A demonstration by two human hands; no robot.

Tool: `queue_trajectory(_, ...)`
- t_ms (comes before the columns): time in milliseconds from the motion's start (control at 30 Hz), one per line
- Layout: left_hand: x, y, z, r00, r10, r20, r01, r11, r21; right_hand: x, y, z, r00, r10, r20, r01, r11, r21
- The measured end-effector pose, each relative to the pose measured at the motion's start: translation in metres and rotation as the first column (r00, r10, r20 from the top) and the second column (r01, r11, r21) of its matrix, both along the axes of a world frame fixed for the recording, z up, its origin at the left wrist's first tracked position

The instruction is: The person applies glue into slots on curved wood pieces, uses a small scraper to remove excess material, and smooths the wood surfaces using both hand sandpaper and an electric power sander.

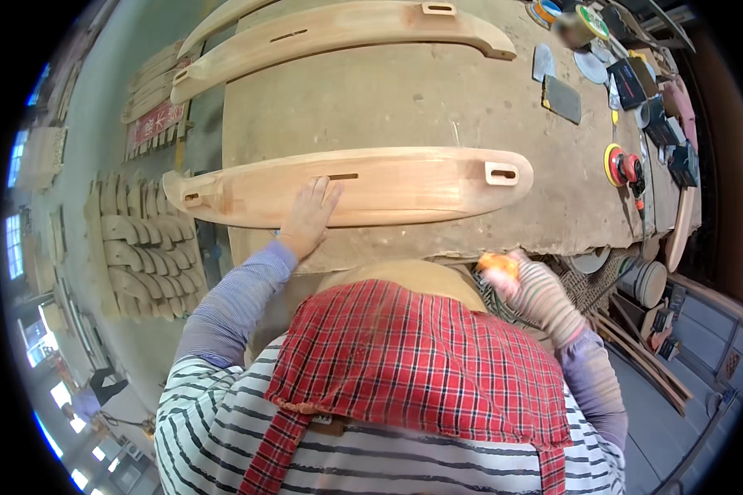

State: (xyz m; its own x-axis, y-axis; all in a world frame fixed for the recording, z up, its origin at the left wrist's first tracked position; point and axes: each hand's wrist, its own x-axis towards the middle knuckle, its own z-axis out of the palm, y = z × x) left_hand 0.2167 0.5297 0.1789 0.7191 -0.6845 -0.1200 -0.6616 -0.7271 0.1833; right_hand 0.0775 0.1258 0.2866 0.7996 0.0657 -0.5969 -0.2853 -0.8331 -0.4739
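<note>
A long curved wooden piece (404, 186) with slots cut in it lies across the near part of the workbench (404, 99). My left hand (309, 216) rests flat on its near edge, fingers apart, beside a narrow slot. My right hand (516, 280), in a striped glove, is off the bench's front edge and is closed on a small orange object (497, 264) that is blurred. A red checked cloth over my chest hides the space below both hands.
Two more curved wooden pieces (338, 33) lie at the bench's far side. A red and yellow disc sander (621, 167), dark blocks (561, 97), tape rolls and small tools crowd the right end. Stacks of shaped wooden parts (140, 247) sit on the floor at left.
</note>
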Motion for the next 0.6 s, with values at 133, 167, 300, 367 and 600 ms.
queue_trajectory(133,-0.004,-0.005,-0.025,0.969,0.022,0.245,-0.049,0.993,0.105,0.016,-0.02,-0.002,0.981,-0.179,0.072,0.175,0.983,0.051)
queue_trajectory(167,-0.003,-0.012,-0.014,0.981,0.052,0.187,-0.075,0.99,0.118,0.016,-0.035,-0.012,0.977,-0.215,0.0,0.213,0.969,0.127)
queue_trajectory(300,-0.007,-0.025,0.022,0.998,0.055,0.021,-0.057,0.985,0.164,0.0,-0.062,-0.003,0.994,-0.101,-0.038,0.108,0.932,0.346)
queue_trajectory(367,-0.005,-0.033,0.049,0.983,0.08,-0.164,-0.049,0.982,0.182,-0.006,-0.082,0.014,0.979,-0.193,-0.068,0.203,0.876,0.437)
queue_trajectory(600,0.109,-0.046,0.092,0.471,0.209,-0.857,-0.164,0.975,0.147,-0.01,-0.154,0.016,0.874,-0.427,-0.233,0.473,0.636,0.61)
